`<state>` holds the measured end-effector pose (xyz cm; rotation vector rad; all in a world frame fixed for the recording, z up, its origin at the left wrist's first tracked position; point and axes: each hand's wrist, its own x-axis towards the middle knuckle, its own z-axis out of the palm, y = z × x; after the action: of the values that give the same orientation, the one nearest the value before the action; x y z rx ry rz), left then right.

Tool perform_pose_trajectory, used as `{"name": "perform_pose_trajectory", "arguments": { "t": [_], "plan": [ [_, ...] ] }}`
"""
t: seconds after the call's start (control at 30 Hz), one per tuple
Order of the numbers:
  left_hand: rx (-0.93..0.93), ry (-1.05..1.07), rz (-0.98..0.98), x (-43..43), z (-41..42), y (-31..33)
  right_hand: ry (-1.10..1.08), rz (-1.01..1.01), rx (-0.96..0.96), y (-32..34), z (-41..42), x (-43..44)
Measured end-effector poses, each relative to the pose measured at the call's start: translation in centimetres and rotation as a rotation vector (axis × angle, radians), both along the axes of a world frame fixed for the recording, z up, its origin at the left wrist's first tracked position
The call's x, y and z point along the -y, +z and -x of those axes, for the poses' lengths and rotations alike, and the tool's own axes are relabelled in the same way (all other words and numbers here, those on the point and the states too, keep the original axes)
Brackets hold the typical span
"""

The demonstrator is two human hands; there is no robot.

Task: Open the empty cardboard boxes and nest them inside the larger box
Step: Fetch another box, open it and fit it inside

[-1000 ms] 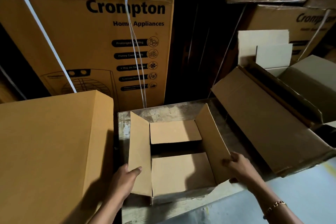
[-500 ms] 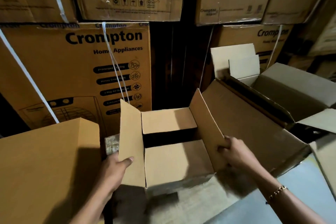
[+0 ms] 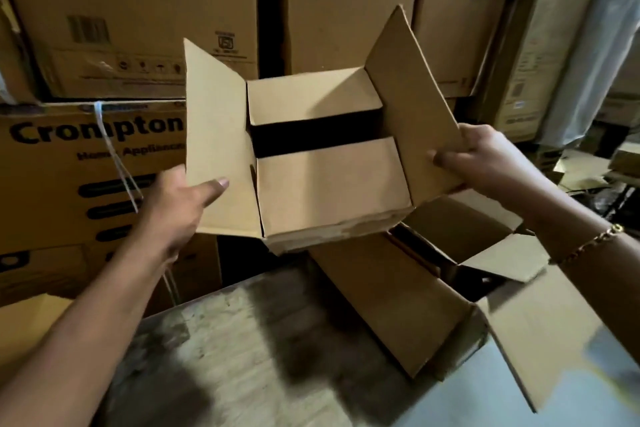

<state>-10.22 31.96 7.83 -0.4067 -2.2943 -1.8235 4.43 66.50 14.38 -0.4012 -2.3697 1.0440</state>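
Above table (image 3: 242,340) — 2 hands (image 3: 176,208) (image 3: 485,163) grip cardboard box (image 3: 329,184)

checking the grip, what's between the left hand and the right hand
In the head view, the small open box fills that stretch; the left hand and the right hand each grip one of its side flaps.

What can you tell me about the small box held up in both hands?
The small box is plain brown cardboard, held in the air, top tilted toward the camera. Two outer flaps spread wide; two inner flaps lie folded in, a dark gap between. The left hand pinches one outer flap, the right hand the other. The larger box lies below.
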Motion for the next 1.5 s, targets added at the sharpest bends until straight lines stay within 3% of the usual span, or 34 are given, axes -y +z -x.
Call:
{"name": "perform_pose_trajectory", "arguments": {
  "t": [0.27, 0.63, 1.07, 1.5],
  "plan": [
    [-0.096, -0.038, -0.141, -16.3, -2.3, 3.0, -0.134, -0.125, -0.062, 3.7, -3.8, -13.1],
    [-0.08, -0.107, -0.191, -34.1, 0.4, 1.4, -0.235, -0.233, 0.052, 3.1, -0.8, -28.9],
    [0.11, -0.038, -0.117, -44.8, 6.5, -5.9, -0.136, -0.074, 0.29, -3.0, 8.9, -43.4],
    [0.321, 0.143, 0.045, -50.0, 5.5, -11.5, 0.169, -0.073, 0.465, -11.2, 16.1, -51.6]
  ]
}}
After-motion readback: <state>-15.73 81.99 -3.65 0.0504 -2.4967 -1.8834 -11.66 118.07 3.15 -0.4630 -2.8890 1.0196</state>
